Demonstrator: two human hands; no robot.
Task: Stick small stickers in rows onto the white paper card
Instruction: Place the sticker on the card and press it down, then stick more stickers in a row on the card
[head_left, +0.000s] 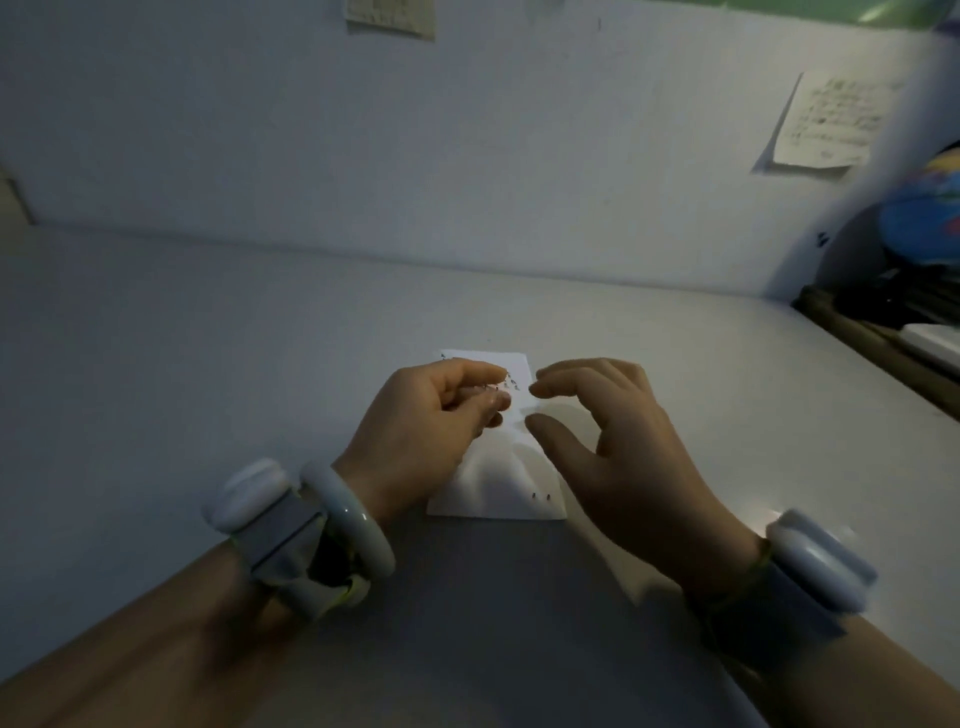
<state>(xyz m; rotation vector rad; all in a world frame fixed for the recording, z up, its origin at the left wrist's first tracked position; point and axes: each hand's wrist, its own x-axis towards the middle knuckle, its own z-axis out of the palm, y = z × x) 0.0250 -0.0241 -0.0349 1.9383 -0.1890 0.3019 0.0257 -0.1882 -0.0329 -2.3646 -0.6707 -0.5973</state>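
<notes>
A white paper card (498, 493) lies flat on the pale table, straight in front of me. Two tiny dark stickers (541, 497) sit near its lower right corner, and a few more dark specks show along its top edge. My left hand (426, 421) hovers over the card's left half, thumb and forefinger pinching what looks like a small clear sticker sheet (501, 387) with tiny dark marks. My right hand (613, 436) is over the card's right edge, thumb and forefinger curved and apart with nothing visible between them. Both hands hide the card's middle.
The table (208, 364) meets a white wall at the back. A handwritten note (826, 124) and another paper (389, 15) hang on the wall. A blue globe (924, 213) and dark clutter stand at the far right, past the table's edge.
</notes>
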